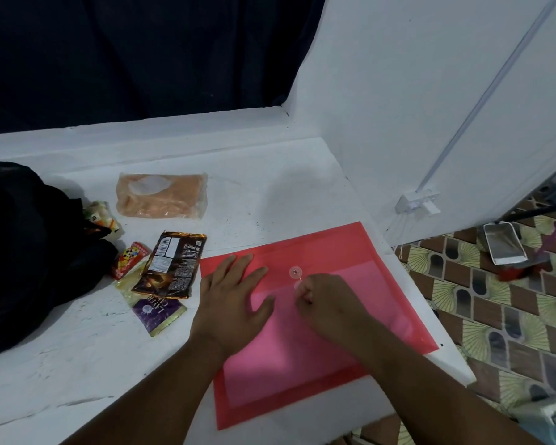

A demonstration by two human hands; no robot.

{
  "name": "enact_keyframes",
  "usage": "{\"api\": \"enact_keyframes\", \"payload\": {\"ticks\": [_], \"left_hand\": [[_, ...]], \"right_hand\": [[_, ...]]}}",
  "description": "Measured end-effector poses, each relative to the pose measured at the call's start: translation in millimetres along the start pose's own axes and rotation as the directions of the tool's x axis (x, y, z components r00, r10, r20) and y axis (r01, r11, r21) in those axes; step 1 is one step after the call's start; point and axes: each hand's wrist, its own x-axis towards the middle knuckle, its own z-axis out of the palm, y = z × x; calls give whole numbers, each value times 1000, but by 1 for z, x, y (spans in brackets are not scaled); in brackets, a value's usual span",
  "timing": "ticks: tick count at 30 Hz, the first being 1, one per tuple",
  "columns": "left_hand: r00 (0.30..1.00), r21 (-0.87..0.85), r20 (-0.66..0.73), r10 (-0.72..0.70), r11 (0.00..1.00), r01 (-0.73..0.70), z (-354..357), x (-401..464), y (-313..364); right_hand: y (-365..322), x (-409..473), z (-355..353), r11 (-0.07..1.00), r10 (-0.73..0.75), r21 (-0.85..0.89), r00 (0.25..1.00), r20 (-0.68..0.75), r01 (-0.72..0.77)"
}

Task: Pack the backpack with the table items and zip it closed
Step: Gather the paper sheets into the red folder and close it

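A red folder (pixel 318 316) is lying flat at the right edge of the white tabletop (pixel 77 364), its near corner reaching the front edge. The left hand (pixel 235 300) is pressing on the folder's left part, palm down, fingers spread and closing on nothing. The right hand (pixel 321 297) is resting near the folder's middle with fingertips pinched together on a thin string (pixel 300 278) that is running up to the round clasp (pixel 296 272) just beyond them. The black backpack (pixel 23 252) is slumping at the left edge of the tabletop; whether its zip is open I cannot tell. Between backpack and folder, 3 packets are lying touching: a dark brown snack packet (pixel 170 264) overlapping a purple wafer packet (pixel 158 313), with a small red box (pixel 130 258) beside them. A clear bag of orange stuff (pixel 162 195) is sitting toward the back edge, apart from the rest.
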Motion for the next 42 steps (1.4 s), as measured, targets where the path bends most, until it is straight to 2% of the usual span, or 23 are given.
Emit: {"api": "enact_keyframes", "payload": {"ticks": [4, 9, 13, 28, 42], "left_hand": [[1000, -17, -3, 8, 1000, -8, 0, 0, 0], [1000, -7, -13, 13, 1000, -13, 2, 0, -1], [1000, 0, 2, 9, 1000, -9, 2, 1, -2], [1000, -2, -11, 10, 1000, -10, 2, 1, -1], [1000, 3, -23, 12, 1000, -12, 3, 1, -1]], "right_hand": [[-2, 20, -15, 994, -93, -40, 990, 102, 97], [-4, 48, -25, 980, -171, -82, 978, 122, 181], [-8, 68, -31, 992, -116, -34, 979, 165, 124], [-16, 110, -40, 988, -90, -106, 978, 190, 112], [4, 110, -41, 987, -159, 8, 973, 167, 160]]}}
